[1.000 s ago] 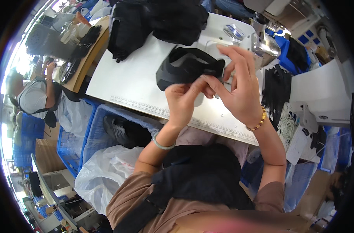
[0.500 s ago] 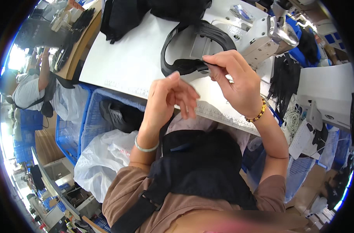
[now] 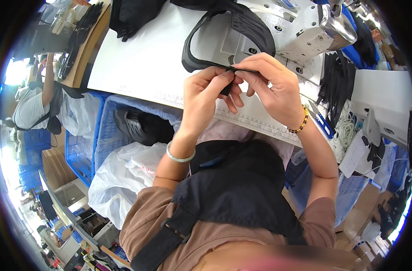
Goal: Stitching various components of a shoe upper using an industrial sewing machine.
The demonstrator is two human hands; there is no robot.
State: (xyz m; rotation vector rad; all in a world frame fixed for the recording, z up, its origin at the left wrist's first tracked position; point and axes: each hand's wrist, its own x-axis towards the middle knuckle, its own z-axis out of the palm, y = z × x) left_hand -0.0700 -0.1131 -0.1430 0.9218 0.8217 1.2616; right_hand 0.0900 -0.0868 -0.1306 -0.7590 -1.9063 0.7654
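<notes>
Both hands work one black curved padded strap, which loops over the white surface just before the sewing machine. The left hand and right hand each pinch its near end, seemingly aligning an edge; feeding it to the machine likely needs a steady hold. One strap, one machine, two blue crates.

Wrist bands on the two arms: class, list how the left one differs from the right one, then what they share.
The left wrist band is a smooth, pale green, one-piece ring; the right wrist band is a string of small beads, amber and dark. The left one looks thicker, the right one thinner. Both circle a bare wrist.
</notes>
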